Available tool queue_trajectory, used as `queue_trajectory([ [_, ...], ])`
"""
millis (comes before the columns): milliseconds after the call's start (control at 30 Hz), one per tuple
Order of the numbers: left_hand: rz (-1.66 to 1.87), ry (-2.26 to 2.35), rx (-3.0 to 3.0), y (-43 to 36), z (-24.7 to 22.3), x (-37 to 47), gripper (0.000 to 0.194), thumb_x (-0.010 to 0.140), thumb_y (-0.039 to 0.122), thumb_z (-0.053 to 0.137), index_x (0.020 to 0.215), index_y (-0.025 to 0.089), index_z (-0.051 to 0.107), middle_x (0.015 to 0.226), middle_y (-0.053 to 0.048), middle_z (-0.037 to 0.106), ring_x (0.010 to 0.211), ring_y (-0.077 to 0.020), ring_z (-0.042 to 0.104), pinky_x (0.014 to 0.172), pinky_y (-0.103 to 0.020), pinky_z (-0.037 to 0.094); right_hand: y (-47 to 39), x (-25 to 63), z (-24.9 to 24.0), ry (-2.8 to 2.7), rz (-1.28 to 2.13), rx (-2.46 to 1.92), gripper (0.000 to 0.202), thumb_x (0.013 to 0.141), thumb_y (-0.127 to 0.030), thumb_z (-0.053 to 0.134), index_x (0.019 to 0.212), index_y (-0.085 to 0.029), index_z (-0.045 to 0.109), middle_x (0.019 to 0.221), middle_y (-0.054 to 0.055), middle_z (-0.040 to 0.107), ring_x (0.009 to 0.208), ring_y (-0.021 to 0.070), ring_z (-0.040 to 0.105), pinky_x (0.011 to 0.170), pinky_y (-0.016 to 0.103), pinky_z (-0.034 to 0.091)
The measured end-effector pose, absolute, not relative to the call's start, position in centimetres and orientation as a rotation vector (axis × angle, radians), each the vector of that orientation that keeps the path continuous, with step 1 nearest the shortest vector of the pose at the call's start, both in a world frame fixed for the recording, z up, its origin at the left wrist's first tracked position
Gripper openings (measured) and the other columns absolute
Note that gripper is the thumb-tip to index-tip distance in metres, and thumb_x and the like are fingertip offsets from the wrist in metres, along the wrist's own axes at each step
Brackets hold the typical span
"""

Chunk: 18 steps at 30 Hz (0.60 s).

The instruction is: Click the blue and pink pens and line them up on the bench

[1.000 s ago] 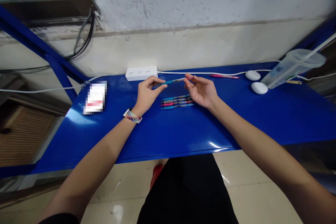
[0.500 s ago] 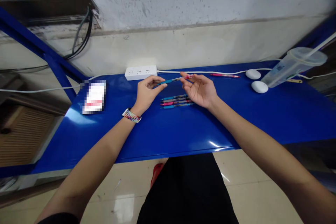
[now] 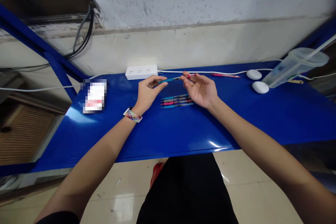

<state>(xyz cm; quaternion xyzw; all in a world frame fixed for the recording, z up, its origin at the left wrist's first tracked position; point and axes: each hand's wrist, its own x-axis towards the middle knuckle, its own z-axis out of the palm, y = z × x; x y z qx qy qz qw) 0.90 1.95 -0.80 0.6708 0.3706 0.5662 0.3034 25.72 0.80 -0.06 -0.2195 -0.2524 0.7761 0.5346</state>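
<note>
My left hand (image 3: 150,91) pinches the blue end of a pen (image 3: 173,79) between thumb and fingers, above the blue table. At the pen's other end, which looks pink, my right hand (image 3: 201,89) grips it with thumb and fingertips, palm turned partly up. The pen lies nearly level, its right end tilted slightly up. Below it, several pens (image 3: 174,105) rest side by side on the table, with blue, grey and pink grips; their right ends are partly hidden by my right hand. A pink pen (image 3: 225,75) lies alone farther back.
On the blue table (image 3: 168,133), a white power strip (image 3: 141,72) sits against the wall. To the right are two white rounded objects (image 3: 260,87) and a tilted clear plastic cup (image 3: 285,70). A blurred-out white item (image 3: 95,96) lies at left. White cables run along the back.
The pen and both hands stay nearly in place. My right fingers have closed in slightly around the pen's pink end, and the view has shifted a little.
</note>
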Motion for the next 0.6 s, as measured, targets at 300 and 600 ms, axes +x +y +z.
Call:
queue_trajectory([
  [300,1.502,1.020,1.752,2.20,-0.98,0.97,0.014,0.088,0.023,0.089,0.100,0.025,0.083,0.107,-0.006,0.086,0.102,-0.0233,0.080,0.095,-0.040,0.066,0.93,25.23,-0.36,-0.553,1.797,-0.509,0.028,0.097,-0.021,0.061,0.121,-0.014,0.075,0.106,0.010,0.087,0.114,0.0222,0.084,0.093,0.030,0.073],
  [600,1.464,1.022,1.733,2.22,-0.83,0.75,0.016,0.090,0.026,0.087,0.106,0.026,0.086,0.106,-0.006,0.086,0.097,-0.0220,0.079,0.090,-0.039,0.067,0.97,25.29,-0.76,-0.585,1.753,-0.553,0.033,0.093,-0.027,0.064,0.123,-0.017,0.074,0.116,0.010,0.087,0.120,0.0223,0.082,0.095,0.030,0.072],
])
